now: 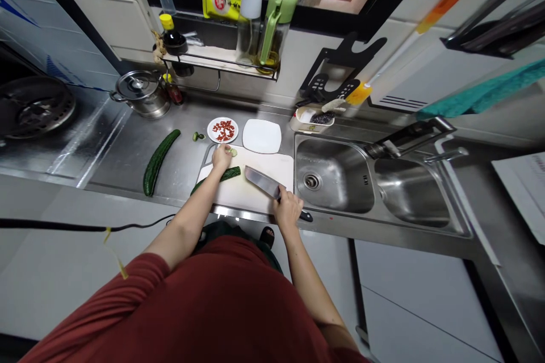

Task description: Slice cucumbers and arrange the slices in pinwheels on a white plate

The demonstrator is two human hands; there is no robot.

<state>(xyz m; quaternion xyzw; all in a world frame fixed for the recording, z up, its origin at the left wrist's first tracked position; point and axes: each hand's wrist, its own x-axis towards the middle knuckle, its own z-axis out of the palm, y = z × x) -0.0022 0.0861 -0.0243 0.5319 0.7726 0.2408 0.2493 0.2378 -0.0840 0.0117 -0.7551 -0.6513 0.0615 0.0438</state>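
Observation:
My left hand [222, 158] is at the upper left of the white cutting board [251, 197], its fingers closed at a pale green cucumber slice [233, 152]. Below it a dark green cucumber piece [230, 173] lies on the board, partly hidden by my left forearm. My right hand [288, 207] is wrapped round the black handle of a kitchen knife [263, 182], whose broad blade points up and left over the board. Behind the board stand a plate of chopped red pieces [222, 130] and a white square plate [261, 136].
A whole cucumber [159, 163] lies left of the board, with small green ends [196, 136] behind. A steel pot [142, 94] stands at the back left. The sink [336, 176] adjoins the board's right side. A bottle shelf [221, 64] hangs above.

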